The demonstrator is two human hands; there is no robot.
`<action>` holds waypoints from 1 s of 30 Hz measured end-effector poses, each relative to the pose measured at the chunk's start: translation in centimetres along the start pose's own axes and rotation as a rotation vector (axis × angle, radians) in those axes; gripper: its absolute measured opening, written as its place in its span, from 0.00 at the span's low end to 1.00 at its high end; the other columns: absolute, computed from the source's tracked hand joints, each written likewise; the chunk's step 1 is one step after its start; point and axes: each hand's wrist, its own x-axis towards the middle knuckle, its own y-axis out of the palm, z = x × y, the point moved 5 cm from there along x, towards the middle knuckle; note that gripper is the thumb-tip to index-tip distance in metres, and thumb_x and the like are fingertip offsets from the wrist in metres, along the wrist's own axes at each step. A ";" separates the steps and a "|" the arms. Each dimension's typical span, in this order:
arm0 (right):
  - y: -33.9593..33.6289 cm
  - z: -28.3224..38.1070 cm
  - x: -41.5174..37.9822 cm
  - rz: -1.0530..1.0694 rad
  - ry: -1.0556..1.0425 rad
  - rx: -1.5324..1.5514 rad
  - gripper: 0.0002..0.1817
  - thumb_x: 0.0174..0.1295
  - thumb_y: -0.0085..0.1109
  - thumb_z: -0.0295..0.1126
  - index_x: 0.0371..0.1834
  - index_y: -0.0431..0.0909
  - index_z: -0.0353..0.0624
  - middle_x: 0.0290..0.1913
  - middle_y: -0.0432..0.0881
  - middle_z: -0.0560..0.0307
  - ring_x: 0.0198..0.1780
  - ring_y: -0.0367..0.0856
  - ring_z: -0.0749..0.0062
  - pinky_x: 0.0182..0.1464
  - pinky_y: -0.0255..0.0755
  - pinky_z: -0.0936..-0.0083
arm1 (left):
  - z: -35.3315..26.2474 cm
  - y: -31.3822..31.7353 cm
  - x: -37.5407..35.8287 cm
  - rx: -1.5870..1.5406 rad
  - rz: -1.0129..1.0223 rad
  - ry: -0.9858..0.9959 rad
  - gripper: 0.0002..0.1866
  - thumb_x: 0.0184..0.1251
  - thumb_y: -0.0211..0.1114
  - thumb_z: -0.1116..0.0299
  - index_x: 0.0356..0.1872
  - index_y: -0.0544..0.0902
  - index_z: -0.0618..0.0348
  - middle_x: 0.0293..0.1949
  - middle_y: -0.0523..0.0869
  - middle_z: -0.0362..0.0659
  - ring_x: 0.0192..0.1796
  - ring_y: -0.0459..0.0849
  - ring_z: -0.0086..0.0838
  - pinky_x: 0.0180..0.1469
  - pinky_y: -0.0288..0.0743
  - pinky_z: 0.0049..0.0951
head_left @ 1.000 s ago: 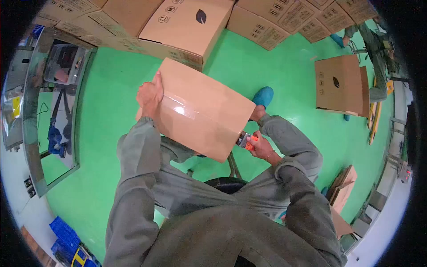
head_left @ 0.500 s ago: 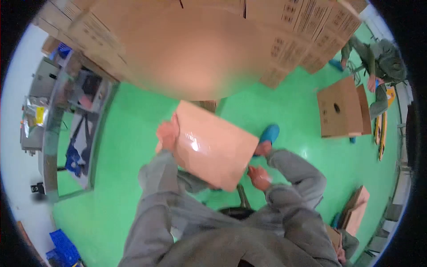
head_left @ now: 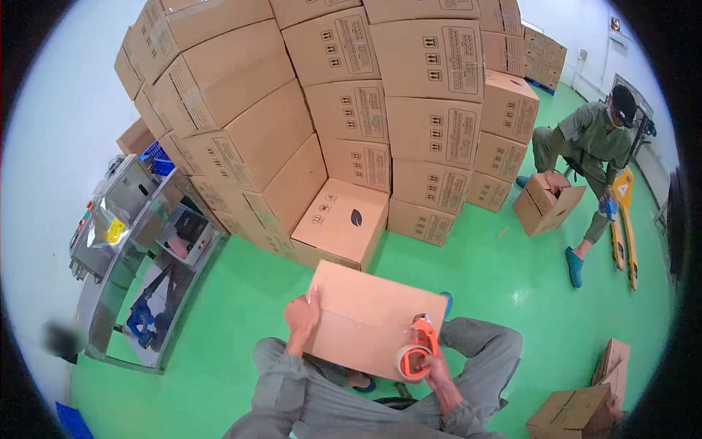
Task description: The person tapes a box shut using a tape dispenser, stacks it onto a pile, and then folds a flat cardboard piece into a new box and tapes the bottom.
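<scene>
A cardboard box (head_left: 358, 311) lies tilted over my lap, its broad plain side facing up with a seam across it. My left hand (head_left: 301, 322) grips the box's left edge, thumb on the upper face and fingers folded round the side. An orange tape dispenser (head_left: 424, 338) with a roll of tape is in my right hand (head_left: 439, 372), fingers closed about its handle. The dispenser's head overlaps the right end of the box in this view.
Stacked cartons (head_left: 431, 132) rise in front, with a lower carton (head_left: 349, 219) at their foot. A metal rack (head_left: 157, 314) stands left. On the right, a co-worker (head_left: 596, 139) sits by an open carton (head_left: 545, 205) and a yellow pallet jack (head_left: 621, 219). More cardboard (head_left: 578, 410) is lower right.
The view has tilted up, showing more of the carton stack. The tape dispenser now shows in my right hand, which has come up over the box's right end. My left hand stays on the left edge.
</scene>
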 end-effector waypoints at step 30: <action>-17.6 8.1 -4.6 -0.316 -0.543 0.650 0.19 0.61 0.49 0.31 0.56 0.73 0.40 0.44 0.81 0.55 0.44 0.81 0.67 0.50 0.77 0.66 | -14.1 0.0 5.6 -0.267 -0.234 0.841 0.21 0.69 0.62 0.67 0.57 0.78 0.74 0.65 0.73 0.61 0.68 0.71 0.49 0.72 0.61 0.42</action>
